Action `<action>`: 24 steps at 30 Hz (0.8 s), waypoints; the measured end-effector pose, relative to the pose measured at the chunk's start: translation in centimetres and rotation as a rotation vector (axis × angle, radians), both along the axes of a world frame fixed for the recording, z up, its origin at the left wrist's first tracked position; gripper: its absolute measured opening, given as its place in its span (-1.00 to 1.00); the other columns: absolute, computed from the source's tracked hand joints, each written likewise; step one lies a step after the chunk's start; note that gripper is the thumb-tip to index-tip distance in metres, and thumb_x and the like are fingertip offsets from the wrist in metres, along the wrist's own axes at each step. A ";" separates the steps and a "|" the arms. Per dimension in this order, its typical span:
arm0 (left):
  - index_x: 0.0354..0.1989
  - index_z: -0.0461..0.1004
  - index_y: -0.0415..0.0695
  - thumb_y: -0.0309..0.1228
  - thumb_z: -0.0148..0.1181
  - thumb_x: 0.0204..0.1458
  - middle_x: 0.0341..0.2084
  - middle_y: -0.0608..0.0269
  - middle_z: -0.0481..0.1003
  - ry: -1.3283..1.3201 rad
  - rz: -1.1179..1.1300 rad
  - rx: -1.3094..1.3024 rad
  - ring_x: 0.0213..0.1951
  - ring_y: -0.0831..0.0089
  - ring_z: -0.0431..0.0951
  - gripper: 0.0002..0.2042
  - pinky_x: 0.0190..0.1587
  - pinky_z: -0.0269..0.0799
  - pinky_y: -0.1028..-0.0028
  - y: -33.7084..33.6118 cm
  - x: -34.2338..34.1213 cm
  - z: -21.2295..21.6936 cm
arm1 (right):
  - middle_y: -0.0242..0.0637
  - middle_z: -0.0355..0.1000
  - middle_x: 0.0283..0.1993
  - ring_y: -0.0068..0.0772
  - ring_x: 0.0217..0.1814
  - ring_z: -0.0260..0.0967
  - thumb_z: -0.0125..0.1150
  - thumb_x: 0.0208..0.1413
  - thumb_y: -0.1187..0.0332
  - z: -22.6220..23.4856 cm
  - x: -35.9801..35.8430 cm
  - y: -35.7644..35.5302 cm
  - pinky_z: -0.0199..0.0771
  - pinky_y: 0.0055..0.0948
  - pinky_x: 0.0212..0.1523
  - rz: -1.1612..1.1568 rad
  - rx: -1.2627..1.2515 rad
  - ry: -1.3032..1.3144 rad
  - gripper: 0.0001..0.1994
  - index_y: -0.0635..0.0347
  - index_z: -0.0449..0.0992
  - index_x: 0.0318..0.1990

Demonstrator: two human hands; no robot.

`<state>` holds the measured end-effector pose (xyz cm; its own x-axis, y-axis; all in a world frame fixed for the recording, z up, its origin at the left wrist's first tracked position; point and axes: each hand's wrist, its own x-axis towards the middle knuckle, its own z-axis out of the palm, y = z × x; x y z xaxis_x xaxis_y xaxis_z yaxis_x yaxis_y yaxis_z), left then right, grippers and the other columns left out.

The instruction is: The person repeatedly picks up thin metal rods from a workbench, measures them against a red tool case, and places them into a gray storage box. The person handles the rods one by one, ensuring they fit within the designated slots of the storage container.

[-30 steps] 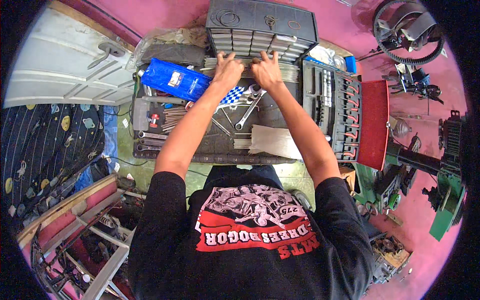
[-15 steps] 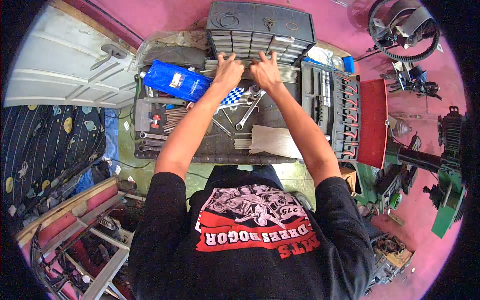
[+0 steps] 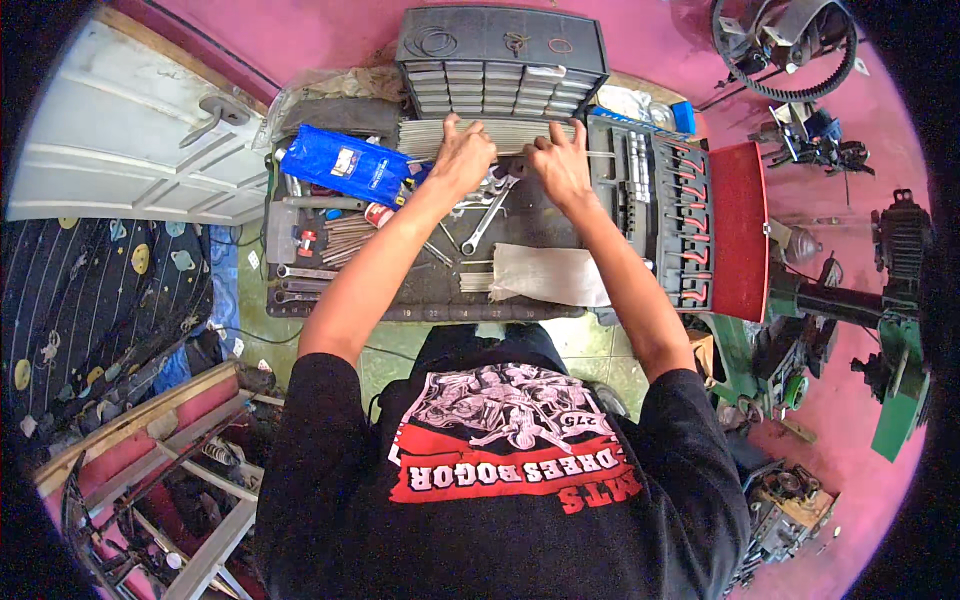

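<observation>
Both hands have drawn farther apart since the earlier frame, right hand (image 3: 560, 168) shifting outward and more of the rod bundle (image 3: 515, 135) now showing between them. Left hand (image 3: 466, 160) sits at the bundle's near side, toward its left part; right hand is near its right end. Fingers of both curl over, each grip nearly closed; cannot tell what, if anything, either has hold of, as the knuckles hide the fingertips. One pale rod end (image 3: 602, 154) shows just past the right hand.

Rod bundle: thin, grey, lying crosswise at the far side of the desk (image 3: 545, 222), directly before a grey drawer cabinet (image 3: 500, 50) with dark rings (image 3: 431, 41) on top.

Left of the hands, a blue pouch (image 3: 345, 170) lies aslant. Nearer the body, a combination wrench (image 3: 484, 222) lies tilted between the forearms; brown rods (image 3: 347, 238) lie left of it, partly behind the left forearm. A pale paper sleeve (image 3: 545, 273), rod ends (image 3: 475, 282) protruding at its left, lies near the right forearm. On the right, an open tool case (image 3: 652, 225), red lid (image 3: 740, 235) folded outward, red-handled tools (image 3: 693, 222) in a row.
</observation>
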<state>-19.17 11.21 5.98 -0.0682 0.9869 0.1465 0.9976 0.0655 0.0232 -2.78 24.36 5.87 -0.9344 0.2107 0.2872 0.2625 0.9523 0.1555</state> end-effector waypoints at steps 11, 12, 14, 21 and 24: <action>-0.30 0.66 -0.04 -0.43 0.19 0.00 -0.19 0.29 0.57 -0.053 -0.041 0.286 0.21 0.30 0.42 -0.86 0.18 0.11 -0.15 -1.2 8.1 -1.1 | -0.40 0.49 -0.23 -0.28 0.05 0.38 0.14 0.03 0.42 1.3 12.4 0.0 0.02 0.25 0.35 -0.163 -0.020 0.040 -0.80 -0.01 0.67 -0.23; -0.30 0.66 -0.04 -0.43 0.18 0.00 -0.20 0.29 0.57 -0.066 -0.044 0.308 0.21 0.30 0.42 -0.86 0.17 0.11 -0.14 -1.2 8.9 -1.1 | -0.40 0.50 -0.23 -0.29 0.04 0.38 0.15 0.03 0.42 1.4 13.6 0.0 0.02 0.25 0.35 -0.179 -0.020 0.081 -0.80 -0.02 0.67 -0.23; -0.29 0.68 -0.01 -0.43 0.19 0.00 -0.24 0.30 0.57 -0.071 -0.044 0.275 0.22 0.32 0.42 -0.84 0.16 0.10 -0.12 -1.4 10.3 -1.2 | -0.40 0.52 -0.18 -0.30 0.06 0.39 0.17 0.01 0.43 1.5 16.2 0.3 0.04 0.22 0.34 -0.243 -0.003 0.120 -0.76 -0.05 0.68 -0.19; -0.28 0.70 0.04 -0.41 0.26 0.00 -0.35 0.35 0.55 -0.135 -0.087 0.275 0.23 0.34 0.44 -0.86 0.11 0.08 -0.13 -1.3 15.7 -1.3 | -0.41 0.52 -0.18 -0.23 0.08 0.38 0.20 -0.01 0.41 3.3 24.9 1.1 0.01 0.20 0.34 -0.429 0.049 0.103 -0.76 -0.09 0.65 -0.18; -0.28 0.69 0.03 -0.42 0.26 -0.01 -0.34 0.35 0.54 -0.169 -0.097 0.246 0.23 0.34 0.44 -0.85 0.11 0.08 -0.13 -0.9 17.9 -0.8 | -0.40 0.54 -0.17 -0.26 0.06 0.38 0.22 -0.03 0.41 3.5 28.0 1.8 0.06 0.15 0.33 -0.509 0.095 0.108 -0.75 -0.14 0.65 -0.18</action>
<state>-1.25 10.30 5.18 -0.0188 0.9262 0.3766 0.9796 -0.0582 0.1922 25.25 26.11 9.39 -0.6846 0.5984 0.4163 0.7075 0.6830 0.1817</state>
